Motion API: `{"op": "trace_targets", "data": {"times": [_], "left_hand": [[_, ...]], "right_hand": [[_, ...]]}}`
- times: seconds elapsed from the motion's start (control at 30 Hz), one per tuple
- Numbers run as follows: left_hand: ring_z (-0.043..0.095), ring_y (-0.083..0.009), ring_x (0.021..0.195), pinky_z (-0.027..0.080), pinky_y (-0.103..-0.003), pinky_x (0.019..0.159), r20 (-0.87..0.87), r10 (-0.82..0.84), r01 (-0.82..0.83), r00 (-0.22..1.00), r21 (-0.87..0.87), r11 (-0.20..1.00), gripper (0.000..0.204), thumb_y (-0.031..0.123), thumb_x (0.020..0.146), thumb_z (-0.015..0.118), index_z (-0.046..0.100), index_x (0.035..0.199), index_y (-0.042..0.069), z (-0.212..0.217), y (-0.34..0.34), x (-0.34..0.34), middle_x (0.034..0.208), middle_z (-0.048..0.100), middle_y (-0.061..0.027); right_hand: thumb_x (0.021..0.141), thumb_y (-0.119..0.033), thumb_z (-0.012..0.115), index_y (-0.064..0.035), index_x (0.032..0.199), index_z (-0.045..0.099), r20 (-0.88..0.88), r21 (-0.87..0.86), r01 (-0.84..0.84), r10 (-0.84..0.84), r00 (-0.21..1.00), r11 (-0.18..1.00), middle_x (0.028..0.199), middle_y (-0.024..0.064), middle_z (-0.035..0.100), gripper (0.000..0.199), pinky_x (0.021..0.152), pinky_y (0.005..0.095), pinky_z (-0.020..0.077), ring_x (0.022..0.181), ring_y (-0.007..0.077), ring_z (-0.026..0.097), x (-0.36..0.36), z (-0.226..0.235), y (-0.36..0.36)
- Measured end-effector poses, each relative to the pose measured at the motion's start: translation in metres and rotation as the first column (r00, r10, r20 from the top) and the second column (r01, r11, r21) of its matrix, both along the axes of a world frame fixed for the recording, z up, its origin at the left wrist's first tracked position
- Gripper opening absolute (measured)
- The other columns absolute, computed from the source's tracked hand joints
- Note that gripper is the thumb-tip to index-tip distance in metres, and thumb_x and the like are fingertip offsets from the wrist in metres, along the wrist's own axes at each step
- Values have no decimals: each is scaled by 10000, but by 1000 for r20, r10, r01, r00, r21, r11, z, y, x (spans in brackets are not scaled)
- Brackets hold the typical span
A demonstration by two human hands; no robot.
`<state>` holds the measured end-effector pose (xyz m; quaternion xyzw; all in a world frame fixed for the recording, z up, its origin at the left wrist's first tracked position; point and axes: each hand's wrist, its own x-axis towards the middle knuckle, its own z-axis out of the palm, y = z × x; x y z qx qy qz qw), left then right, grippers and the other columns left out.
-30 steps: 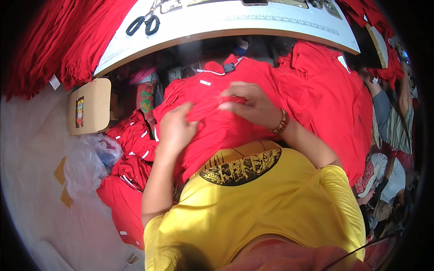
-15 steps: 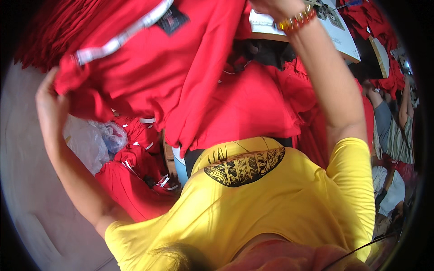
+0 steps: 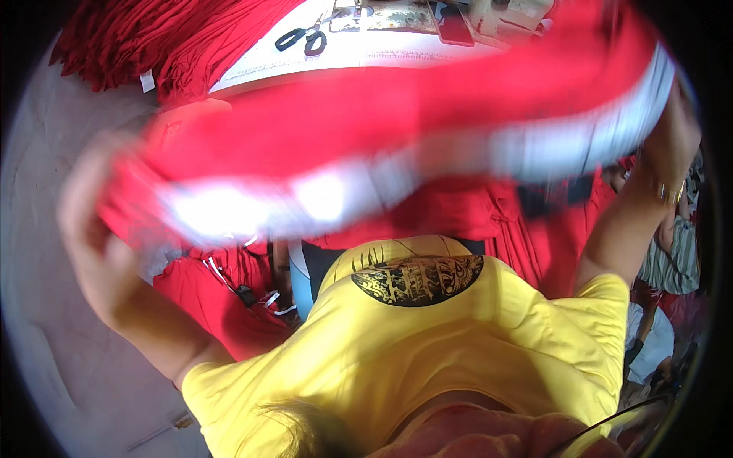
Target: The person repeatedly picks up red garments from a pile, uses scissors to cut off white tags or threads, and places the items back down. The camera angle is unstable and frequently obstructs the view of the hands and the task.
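Both hands raised, red garment (image 3: 397, 122) with a white band stretched between them, chest-high and motion-blurred. Left hand (image 3: 88, 206) grips its left end; fingers blurred, look closed on cloth. Right hand (image 3: 676, 122) at the right end, fingers hidden: can't tell grip. Scissors (image 3: 301, 38) on the white table (image 3: 397, 57) beyond, more red cloth (image 3: 214, 298) below.

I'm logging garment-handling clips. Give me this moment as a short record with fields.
Left hand: left hand grips one end of the red garment, blurred
Right hand: right hand holds the other end, raised
Garment: stretched wide between both hands, white band along it
Table: white table beyond, black scissors on it
Below: red clothes pile
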<state>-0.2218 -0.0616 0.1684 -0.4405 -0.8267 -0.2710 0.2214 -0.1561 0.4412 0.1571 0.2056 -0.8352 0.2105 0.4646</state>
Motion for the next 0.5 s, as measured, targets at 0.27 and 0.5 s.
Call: {"op": "trace_targets", "data": {"times": [0.27, 0.5], "left_hand": [[616, -339, 973, 508, -377, 829, 795, -63, 386, 603, -221, 896, 520, -25, 573, 559, 591, 1090, 14, -90, 45, 33, 1048, 633, -172], [346, -331, 1313, 303, -532, 1046, 434, 278, 100, 857, -669, 736, 673, 153, 775, 576, 351, 1408, 165, -203, 92, 24, 1430, 381, -96]], "right_hand": [[790, -167, 646, 19, 892, 633, 878, -218, -122, 249, 409, 968, 896, 150, 632, 212, 713, 319, 467, 836, 252, 616, 36, -97, -17], [820, -342, 650, -94, 1349, 423, 929, 26, -224, 59, 365, 974, 1411, 145, 387, 627, 1089, 433, 285, 1332, 338, 324, 13, -223, -59]]}}
